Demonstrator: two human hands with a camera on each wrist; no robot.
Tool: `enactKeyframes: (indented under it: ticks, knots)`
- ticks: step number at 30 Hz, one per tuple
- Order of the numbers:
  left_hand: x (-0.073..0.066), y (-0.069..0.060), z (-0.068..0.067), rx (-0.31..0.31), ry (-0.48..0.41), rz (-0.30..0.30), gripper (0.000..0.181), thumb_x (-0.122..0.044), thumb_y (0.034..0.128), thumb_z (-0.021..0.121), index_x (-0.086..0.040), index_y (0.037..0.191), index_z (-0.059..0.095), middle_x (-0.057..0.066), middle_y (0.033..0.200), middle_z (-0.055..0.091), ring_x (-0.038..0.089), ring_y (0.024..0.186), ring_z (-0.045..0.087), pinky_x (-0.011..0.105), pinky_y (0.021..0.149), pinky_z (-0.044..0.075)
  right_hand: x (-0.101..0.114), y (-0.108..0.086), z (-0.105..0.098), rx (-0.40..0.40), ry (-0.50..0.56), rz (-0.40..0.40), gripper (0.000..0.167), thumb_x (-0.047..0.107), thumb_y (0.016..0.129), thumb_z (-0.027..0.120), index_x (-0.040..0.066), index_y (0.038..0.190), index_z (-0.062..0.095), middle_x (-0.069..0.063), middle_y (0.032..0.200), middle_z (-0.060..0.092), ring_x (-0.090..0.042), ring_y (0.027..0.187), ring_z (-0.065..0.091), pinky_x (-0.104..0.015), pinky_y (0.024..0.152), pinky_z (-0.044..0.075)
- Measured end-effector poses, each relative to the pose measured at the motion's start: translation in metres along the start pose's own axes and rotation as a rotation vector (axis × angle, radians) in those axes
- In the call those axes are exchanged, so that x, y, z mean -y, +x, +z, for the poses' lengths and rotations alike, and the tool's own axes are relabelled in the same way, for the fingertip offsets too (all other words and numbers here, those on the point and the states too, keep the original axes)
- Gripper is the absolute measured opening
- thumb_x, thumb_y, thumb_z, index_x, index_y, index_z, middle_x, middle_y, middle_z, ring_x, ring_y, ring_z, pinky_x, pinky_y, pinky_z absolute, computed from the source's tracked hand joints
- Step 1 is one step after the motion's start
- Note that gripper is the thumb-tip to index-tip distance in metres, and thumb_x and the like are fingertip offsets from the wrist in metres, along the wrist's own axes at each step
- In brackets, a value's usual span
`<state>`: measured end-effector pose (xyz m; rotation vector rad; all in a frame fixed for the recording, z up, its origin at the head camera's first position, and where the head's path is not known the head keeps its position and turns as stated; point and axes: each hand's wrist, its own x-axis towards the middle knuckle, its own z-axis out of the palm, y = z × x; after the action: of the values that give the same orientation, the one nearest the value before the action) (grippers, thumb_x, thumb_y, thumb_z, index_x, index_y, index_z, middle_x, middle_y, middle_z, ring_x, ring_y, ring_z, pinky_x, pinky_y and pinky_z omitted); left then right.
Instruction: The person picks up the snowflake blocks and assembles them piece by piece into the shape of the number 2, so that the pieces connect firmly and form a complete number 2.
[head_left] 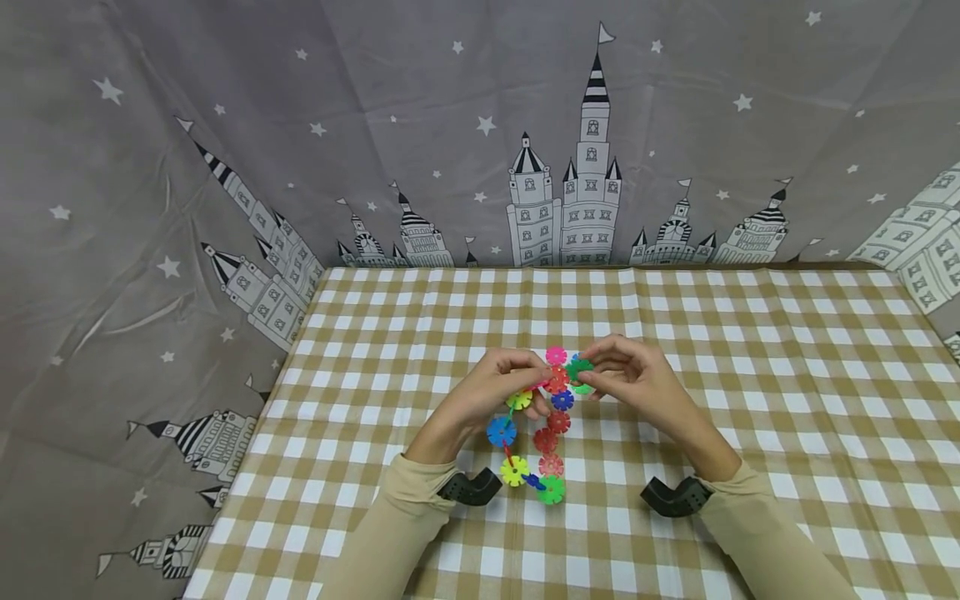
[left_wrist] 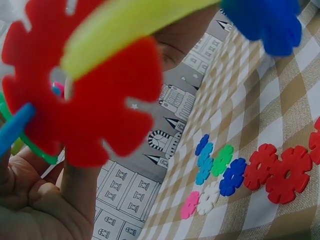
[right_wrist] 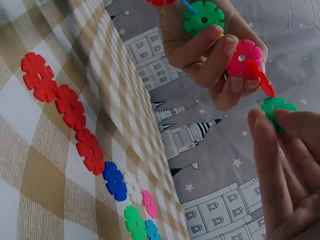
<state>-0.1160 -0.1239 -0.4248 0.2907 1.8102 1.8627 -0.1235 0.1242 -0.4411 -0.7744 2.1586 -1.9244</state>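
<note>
Pinched in my left hand (head_left: 498,385) is a chain of notched plastic discs, joined edge to edge. A yellow disc (head_left: 515,471), a blue disc (head_left: 502,432) and a light green disc (head_left: 551,490) hang along it in the head view. Beside the left fingers a pink disc (right_wrist: 243,56) carries a red disc (right_wrist: 262,80), seen nearly edge-on. My right hand (head_left: 637,379) holds a green disc (head_left: 577,369) between thumb and fingers, right at the red disc's edge; whether their slots engage, I cannot tell. Close to the left wrist camera, a large red disc (left_wrist: 115,105) hides part of the left hand.
Loose discs lie on the checked tablecloth (head_left: 375,375) beneath the hands, among them red discs (right_wrist: 70,107), a blue disc (right_wrist: 115,181), a white disc (left_wrist: 208,198) and a pink disc (left_wrist: 190,205). A grey castle-print curtain (head_left: 420,100) stands behind the table.
</note>
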Motion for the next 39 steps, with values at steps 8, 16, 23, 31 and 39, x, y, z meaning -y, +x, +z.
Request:
enactKeyframes:
  ticks: [8,16,23,31,39]
  knots:
    - [-0.001,-0.001,0.001,0.002,-0.001,0.002,0.023,-0.010,0.1035,0.059,0.010,0.101,0.068,0.003,0.071,0.072,0.011,0.063,0.070,0.025,0.062,0.061,0.002,-0.002,-0.001,-0.054,-0.191,-0.116,0.015,-0.004,0.090,0.075,0.006,0.100,0.079,-0.011,0.100,0.079,-0.006,0.086,0.073,-0.027,0.070,0.063]
    - [-0.002,-0.002,0.002,-0.018,0.025,0.002,0.024,-0.011,0.1030,0.061,0.011,0.102,0.070,0.002,0.073,0.073,0.012,0.066,0.072,0.026,0.065,0.062,0.005,-0.001,-0.003,-0.054,-0.251,-0.129,0.016,-0.006,0.087,0.077,0.006,0.098,0.080,-0.011,0.096,0.080,-0.002,0.085,0.072,-0.024,0.068,0.062]
    - [-0.001,-0.001,0.002,-0.001,0.001,0.013,0.023,-0.009,0.1029,0.061,0.012,0.102,0.069,0.004,0.078,0.073,0.013,0.067,0.071,0.025,0.065,0.062,0.003,-0.003,0.002,-0.053,-0.237,-0.115,0.015,-0.007,0.088,0.076,0.005,0.097,0.080,-0.011,0.096,0.080,-0.001,0.084,0.072,-0.024,0.069,0.062]
    - [0.000,-0.001,0.000,0.010,0.086,0.021,0.022,-0.013,0.1018,0.065,0.007,0.098,0.072,0.007,0.092,0.073,0.021,0.073,0.074,0.028,0.071,0.063,0.002,-0.004,0.011,-0.059,-0.284,-0.221,0.020,-0.011,0.083,0.079,0.004,0.096,0.081,-0.011,0.094,0.081,0.001,0.084,0.072,-0.020,0.068,0.061]
    - [-0.003,-0.001,0.004,-0.004,0.052,0.019,0.022,-0.015,0.1019,0.066,0.006,0.097,0.072,0.012,0.088,0.073,0.016,0.070,0.072,0.028,0.069,0.063,0.000,-0.003,0.011,-0.047,-0.281,-0.134,0.024,-0.003,0.087,0.079,0.005,0.109,0.078,-0.012,0.104,0.079,-0.001,0.089,0.072,-0.024,0.071,0.062]
